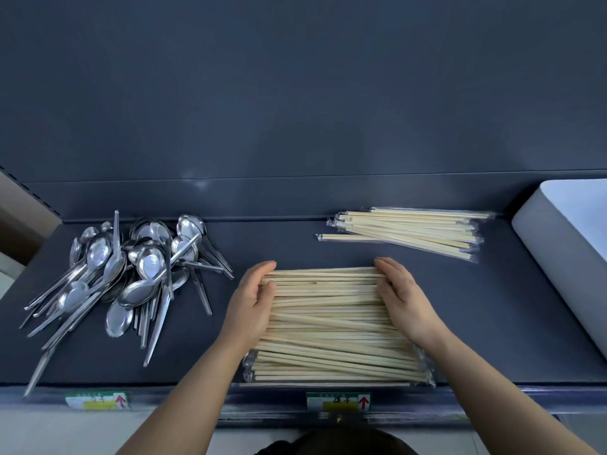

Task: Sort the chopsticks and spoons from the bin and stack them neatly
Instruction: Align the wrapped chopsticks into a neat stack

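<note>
A broad pile of pale wooden chopsticks lies crosswise at the middle of the dark shelf, reaching its front edge; the nearer sticks show clear plastic sleeves at their ends. The left hand and the right hand flank the far part of this pile, each set against one end of the sticks, fingers nearly straight and pressing inward, grasping nothing. To the left, apart from the pile, a loose heap of metal spoons lies with bowls and handles pointing many ways. Behind the right hand, a smaller bundle of plastic-wrapped chopsticks lies near the shelf's back wall. A white bin stands at the right edge. Two green price labels sit on the shelf's front rail
</note>
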Demonstrator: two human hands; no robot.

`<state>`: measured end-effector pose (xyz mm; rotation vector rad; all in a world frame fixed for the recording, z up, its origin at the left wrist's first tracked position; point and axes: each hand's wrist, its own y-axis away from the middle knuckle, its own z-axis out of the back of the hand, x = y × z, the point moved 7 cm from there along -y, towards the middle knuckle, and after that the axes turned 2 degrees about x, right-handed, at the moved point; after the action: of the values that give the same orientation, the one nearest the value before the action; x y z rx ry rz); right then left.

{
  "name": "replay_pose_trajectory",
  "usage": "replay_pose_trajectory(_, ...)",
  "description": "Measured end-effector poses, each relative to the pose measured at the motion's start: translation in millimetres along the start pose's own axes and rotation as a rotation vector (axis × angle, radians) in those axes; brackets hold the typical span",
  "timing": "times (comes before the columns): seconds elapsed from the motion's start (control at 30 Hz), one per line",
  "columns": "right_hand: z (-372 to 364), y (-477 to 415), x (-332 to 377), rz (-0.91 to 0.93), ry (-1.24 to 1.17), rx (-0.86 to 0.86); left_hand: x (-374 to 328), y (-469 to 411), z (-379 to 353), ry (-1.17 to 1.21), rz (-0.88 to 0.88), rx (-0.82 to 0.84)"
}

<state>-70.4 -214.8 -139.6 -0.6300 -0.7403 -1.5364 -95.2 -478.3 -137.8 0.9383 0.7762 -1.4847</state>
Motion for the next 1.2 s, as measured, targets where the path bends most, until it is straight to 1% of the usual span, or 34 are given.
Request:
replay_pose_trajectory(0.07, 1.1, 1.6, 0.4, 0.005, 0.023, 0.027, -0.2, 2.6, -1.3, -0.006, -0.005, 0.000)
replay_pose_trajectory(0.1, 4.0, 2.5, 0.2, -0.004, -0.003, 0.031, 0.8, 4.0, 0.7, 0.009, -0.005, -0.006)
replay_pose_trajectory(0.2, 20.1, 7.4, -5.1, -0.067, -0.143, -0.060, 8.8, 8.3, 10.7, 0.065, 0.021, -0.047)
replay_pose_trajectory(0.23, 22.8, 10.6, -7.4, -0.081, -0.169, -0.083, 9.7, 10.2, 11.8, 0.044, 0.012, -0.046)
replay_pose_trajectory(0.3, 16.7, 18.3, -6.6, -0.074, -0.142, -0.052, 8.2, 15.3, 6.5, -0.064, -0.023, 0.010)
replay_pose_trajectory(0.37, 2.5, 24.7, -4.9, -0.047, -0.034, 0.017, 7.3, 18.8, -3.2, -0.156, -0.049, 0.093)
replay_pose_trajectory(0.43, 1.3, 24.8, -2.6, -0.039, 0.065, 0.021, 6.8, 20.8, -4.5, -0.192, -0.055, 0.123)
replay_pose_trajectory(0.5, 10.5, 18.6, 4.6, 0.003, 0.237, -0.031, 2.3, 19.1, 3.8, -0.270, -0.074, 0.068)
replay_pose_trajectory(0.57, 11.4, 11.9, 16.4, 0.098, 0.430, -0.032, -8.7, 15.2, 6.6, -0.490, -0.146, 0.036)
replay_pose_trajectory(0.63, -2.5, 7.7, 24.6, 0.153, 0.587, 0.069, -12.1, 11.9, -3.4, -0.721, -0.161, 0.119)
replay_pose_trajectory(0.7, -20.3, 10.9, 25.1, 0.177, 0.709, 0.186, -4.4, 14.3, -14.1, -0.809, -0.118, 0.221)
replay_pose_trajectory(0.8, -28.1, 24.1, 18.4, 0.209, 0.755, 0.238, 6.8, 26.9, -18.5, -0.764, -0.101, 0.290)
replay_pose_trajectory(0.9, -27.7, 31.9, 15.0, 0.215, 0.700, 0.281, 9.8, 33.9, -16.6, -0.715, -0.118, 0.297)
replay_pose_trajectory(0.93, -25.0, 30.4, 16.0, 0.204, 0.651, 0.272, 7.7, 33.1, -14.0, -0.668, -0.119, 0.274)
replay_pose_trajectory(1.03, -8.9, 24.8, 17.2, 0.137, 0.549, 0.163, 2.5, 30.0, -4.3, -0.532, -0.084, 0.195)
replay_pose_trajectory(1.1, -4.7, 30.3, 15.0, 0.092, 0.553, 0.151, 5.7, 31.9, -5.9, -0.553, -0.054, 0.224)
replay_pose_trajectory(1.2, -17.4, 44.4, 14.8, 0.113, 0.657, 0.186, 11.9, 31.9, -14.5, -0.689, -0.043, 0.275)
